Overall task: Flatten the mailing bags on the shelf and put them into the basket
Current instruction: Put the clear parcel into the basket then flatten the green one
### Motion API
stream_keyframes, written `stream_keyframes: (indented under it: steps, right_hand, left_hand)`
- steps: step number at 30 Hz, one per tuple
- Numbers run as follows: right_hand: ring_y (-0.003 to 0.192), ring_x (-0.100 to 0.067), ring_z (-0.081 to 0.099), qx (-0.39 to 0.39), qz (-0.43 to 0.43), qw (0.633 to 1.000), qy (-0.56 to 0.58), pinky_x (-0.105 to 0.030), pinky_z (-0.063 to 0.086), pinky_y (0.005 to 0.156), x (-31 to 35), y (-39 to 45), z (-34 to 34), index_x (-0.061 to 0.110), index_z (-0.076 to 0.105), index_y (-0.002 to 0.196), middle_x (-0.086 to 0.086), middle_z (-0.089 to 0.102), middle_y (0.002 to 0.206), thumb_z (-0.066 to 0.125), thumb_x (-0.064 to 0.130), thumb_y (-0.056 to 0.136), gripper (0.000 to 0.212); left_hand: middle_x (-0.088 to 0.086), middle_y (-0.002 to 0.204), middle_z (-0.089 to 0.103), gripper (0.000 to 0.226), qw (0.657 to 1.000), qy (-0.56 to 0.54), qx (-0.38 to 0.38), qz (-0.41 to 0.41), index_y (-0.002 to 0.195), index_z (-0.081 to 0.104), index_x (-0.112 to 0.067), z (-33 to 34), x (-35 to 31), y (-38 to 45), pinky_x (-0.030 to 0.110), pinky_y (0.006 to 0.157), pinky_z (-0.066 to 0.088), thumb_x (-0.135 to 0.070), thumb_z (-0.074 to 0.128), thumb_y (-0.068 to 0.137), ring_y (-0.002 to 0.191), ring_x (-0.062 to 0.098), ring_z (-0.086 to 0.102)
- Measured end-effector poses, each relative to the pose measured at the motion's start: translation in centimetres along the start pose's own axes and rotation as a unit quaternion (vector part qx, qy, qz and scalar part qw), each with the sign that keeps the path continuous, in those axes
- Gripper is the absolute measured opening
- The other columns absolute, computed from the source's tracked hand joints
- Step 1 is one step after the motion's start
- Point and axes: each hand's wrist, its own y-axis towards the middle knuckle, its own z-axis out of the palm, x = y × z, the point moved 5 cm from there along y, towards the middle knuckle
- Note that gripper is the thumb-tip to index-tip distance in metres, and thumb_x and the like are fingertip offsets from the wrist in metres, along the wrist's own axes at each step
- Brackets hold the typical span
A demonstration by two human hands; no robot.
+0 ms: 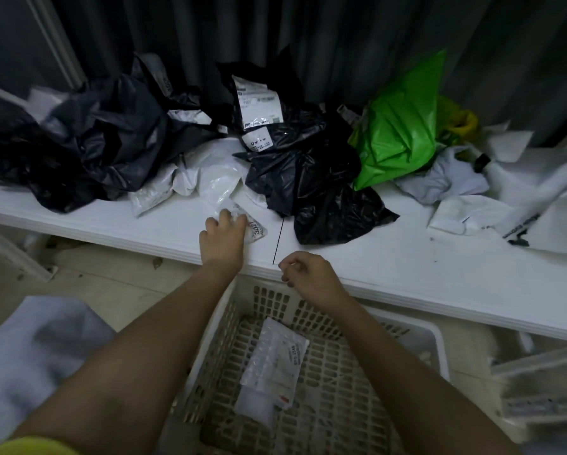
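Crumpled mailing bags lie along the white shelf (407, 274): black ones at the left (88, 142) and middle (308, 178), a green one (400, 126), white ones at the right (538, 198). My left hand (223, 238) rests on a small clear bag with a label (239, 211) near the shelf's front edge, fingers curled on it. My right hand (305, 270) hovers at the shelf's edge, loosely curled and holding nothing. Below stands the cream lattice basket (341, 389), with one flattened clear bag (272, 366) lying inside.
A dark curtain hangs behind the shelf. A thin black seam line (278, 241) crosses the shelf between my hands. A pale cloth heap (29, 356) lies on the floor at the left. White bins with papers (538, 389) stand right of the basket.
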Motion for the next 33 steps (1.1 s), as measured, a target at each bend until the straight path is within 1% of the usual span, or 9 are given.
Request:
stream_keyframes:
  steps: [3,7,10,13,15,18,22,26,33]
  right_hand:
    - [0.073,-0.03,0.068,0.007,-0.002,1.0,0.001,-0.041,0.057,0.074,0.3,-0.9,-0.9,0.021,0.065,0.084,0.001,0.07,0.076,0.056,0.022,0.093,0.013]
    - [0.074,-0.02,0.067,-0.009,0.007,0.999,0.038,-0.041,0.056,0.077,1.2,-2.0,-1.9,0.018,0.067,0.089,0.001,0.069,0.078,0.054,0.02,0.094,0.014]
    - [0.073,-0.015,0.063,-0.048,-0.01,0.996,0.069,-0.031,0.052,0.073,2.9,-2.7,-3.4,0.014,0.065,0.097,0.001,0.066,0.08,0.05,0.02,0.097,0.016]
    - [0.077,-0.015,0.062,-0.125,-0.014,0.979,0.161,-0.029,0.049,0.071,4.5,-3.5,-5.8,0.014,0.06,0.107,-0.002,0.064,0.09,0.04,0.035,0.102,0.03]
    - [0.083,-0.019,0.065,-0.165,0.018,0.949,0.269,-0.035,0.053,0.075,4.7,-4.1,-7.9,0.019,0.055,0.11,-0.003,0.065,0.095,0.035,0.046,0.101,0.035]
    - [0.093,-0.02,0.067,-0.165,0.065,0.903,0.391,-0.036,0.056,0.074,3.5,-4.8,-10.8,0.019,0.059,0.115,-0.004,0.069,0.103,0.04,0.054,0.097,0.044]
    - [0.087,-0.017,0.066,-0.22,0.093,0.89,0.389,-0.032,0.055,0.071,-0.2,-6.3,-14.6,0.017,0.061,0.107,-0.01,0.068,0.107,0.06,0.027,0.093,0.017]
    - [0.08,-0.018,0.066,-0.288,0.123,0.849,0.425,-0.028,0.053,0.062,-4.7,-7.5,-17.5,0.013,0.057,0.118,-0.012,0.067,0.101,0.063,0.011,0.09,0.028]
    - [0.084,-0.025,0.065,-0.348,0.153,0.832,0.405,-0.039,0.056,0.08,-10.4,-6.3,-20.0,0.016,0.056,0.111,-0.013,0.067,0.095,0.06,0.001,0.09,0.027]
  left_hand:
    - [0.015,0.129,0.042,0.049,0.999,-0.049,-0.008,-0.009,0.131,0.041,-0.014,-1.4,0.4,-1.4,0.041,0.079,0.041,-0.02,0.058,0.085,0.111,0.038,0.045]
    - [0.017,0.121,0.051,0.045,0.976,-0.188,-0.11,-0.026,0.125,0.047,-0.012,-5.2,0.7,-3.3,0.04,0.074,0.039,-0.024,0.057,0.084,0.102,0.039,0.05]
    - [0.014,0.121,0.053,0.048,0.955,-0.246,-0.164,0.028,0.127,0.046,-0.011,-8.2,-1.1,-4.5,0.04,0.076,0.04,-0.023,0.054,0.082,0.101,0.038,0.052]
    - [0.011,0.128,0.051,0.054,0.942,-0.275,-0.167,0.1,0.134,0.041,-0.01,-10.3,-4.6,-5.5,0.04,0.087,0.041,-0.02,0.057,0.084,0.112,0.033,0.049]
    - [0.01,0.133,0.049,0.057,0.938,-0.266,-0.158,0.154,0.137,0.039,-0.01,-11.0,-7.4,-5.9,0.039,0.09,0.04,-0.018,0.056,0.084,0.117,0.032,0.046]
    - [0.007,0.14,0.045,0.06,0.932,-0.223,-0.139,0.249,0.139,0.04,-0.011,-10.8,-11.6,-6.5,0.04,0.092,0.042,-0.015,0.057,0.081,0.119,0.031,0.045]
    - [0.007,0.142,0.046,0.065,0.918,-0.181,-0.116,0.333,0.139,0.043,-0.01,-9.5,-17.1,-7.0,0.044,0.085,0.05,-0.005,0.059,0.076,0.117,0.032,0.048]
    - [0.01,0.145,0.04,0.067,0.912,-0.154,-0.066,0.374,0.145,0.037,-0.012,-7.3,-21.8,-7.1,0.045,0.084,0.049,0.001,0.053,0.081,0.121,0.034,0.045]
    - [0.005,0.156,0.021,0.074,0.917,-0.06,-0.03,0.394,0.153,0.014,-0.019,-4.6,-27.1,-5.9,0.038,0.098,0.036,0.005,0.042,0.089,0.136,0.029,0.029]
